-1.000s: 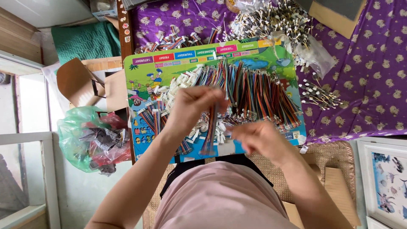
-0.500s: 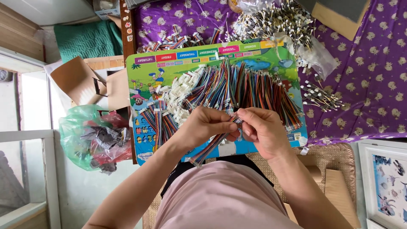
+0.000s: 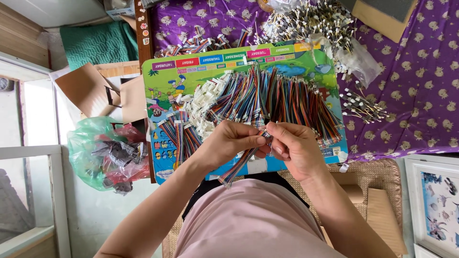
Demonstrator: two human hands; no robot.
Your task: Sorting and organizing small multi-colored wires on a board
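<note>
My left hand (image 3: 228,143) and my right hand (image 3: 295,149) meet over the near edge of a colourful picture board (image 3: 165,93). Both pinch one end of a multicoloured ribbon wire strand (image 3: 237,166), which hangs down toward my lap. Just beyond my fingers lies a big fan of similar coloured wire strands (image 3: 287,98). A heap of small white plastic connectors (image 3: 203,107) lies to its left. A smaller row of wires with connectors (image 3: 178,134) sits at the board's left.
A purple patterned cloth (image 3: 420,86) lies under the board. On it are a pile of white-tipped parts (image 3: 311,21) and a smaller bunch (image 3: 363,107). A green plastic bag of scraps (image 3: 107,155) and cardboard pieces (image 3: 88,88) sit to the left.
My left hand came back from the wire pile on the board toward my body. It now meets my right hand, and both hold one wire strand.
</note>
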